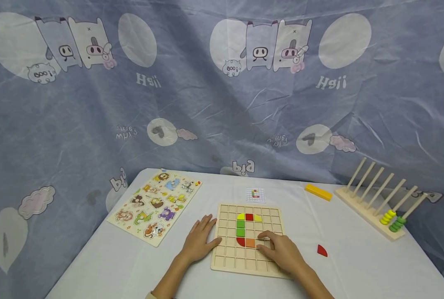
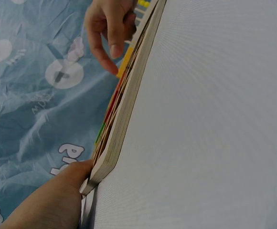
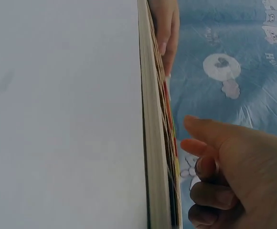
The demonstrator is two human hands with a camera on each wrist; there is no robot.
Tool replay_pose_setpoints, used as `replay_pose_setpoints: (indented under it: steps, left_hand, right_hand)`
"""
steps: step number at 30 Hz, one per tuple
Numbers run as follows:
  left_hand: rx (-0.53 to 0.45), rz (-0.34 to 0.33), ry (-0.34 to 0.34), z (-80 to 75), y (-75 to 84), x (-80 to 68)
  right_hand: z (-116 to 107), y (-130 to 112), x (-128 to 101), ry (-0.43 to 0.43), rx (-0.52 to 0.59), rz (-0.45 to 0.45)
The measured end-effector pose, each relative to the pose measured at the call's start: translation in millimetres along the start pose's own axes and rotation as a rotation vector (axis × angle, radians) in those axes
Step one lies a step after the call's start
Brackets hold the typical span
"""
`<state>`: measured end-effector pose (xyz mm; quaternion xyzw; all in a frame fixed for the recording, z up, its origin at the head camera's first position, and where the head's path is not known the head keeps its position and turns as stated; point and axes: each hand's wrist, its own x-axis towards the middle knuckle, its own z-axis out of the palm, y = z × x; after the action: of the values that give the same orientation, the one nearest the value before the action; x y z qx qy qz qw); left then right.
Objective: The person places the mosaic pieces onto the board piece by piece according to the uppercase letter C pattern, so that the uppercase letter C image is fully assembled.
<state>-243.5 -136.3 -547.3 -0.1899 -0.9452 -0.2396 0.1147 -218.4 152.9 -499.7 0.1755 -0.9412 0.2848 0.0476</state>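
Note:
A square wooden grid board (image 1: 229,262) lies on the table in the head view. Its cells hold an orange square tile (image 1: 250,243), a red rounded tile (image 1: 241,241), two green squares (image 1: 240,228), a red square (image 1: 249,217) and two yellow rounded tiles (image 1: 257,218). My left hand (image 1: 199,242) rests at the board's left edge, fingers stretched out and thumb on the rim. Just right of the orange tile, my right hand (image 1: 281,250) hovers low over the board, thumb and index finger apart with nothing visible between them; the other fingers bend loosely.
A loose red quarter-round tile (image 1: 322,251) lies right of the board. Behind the board is a small pattern card (image 1: 255,195). An animal puzzle board (image 1: 132,230) lies at left. At right are a yellow bar (image 1: 318,192) and a wooden peg rack (image 1: 371,215) with beads.

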Motion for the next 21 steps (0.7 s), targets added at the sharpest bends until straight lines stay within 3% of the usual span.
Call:
replay_pose_setpoints:
  steps: [7,14,21]
  left_hand:
    - [0.002,0.0,-0.006,-0.9,-1.5,0.7]
    - [0.009,0.001,-0.007,-2.4,-0.9,1.4]
    - [0.0,-0.005,-0.008,-1.2,-0.9,0.9]
  right_hand:
    - [-31.4,24.1,-17.3,0.025,-0.041,0.104]
    - [-60.0,53.1,-35.3,0.112,-0.121,0.101]
    - [-72.8,75.8,-45.7,0.102,-0.119,0.111]
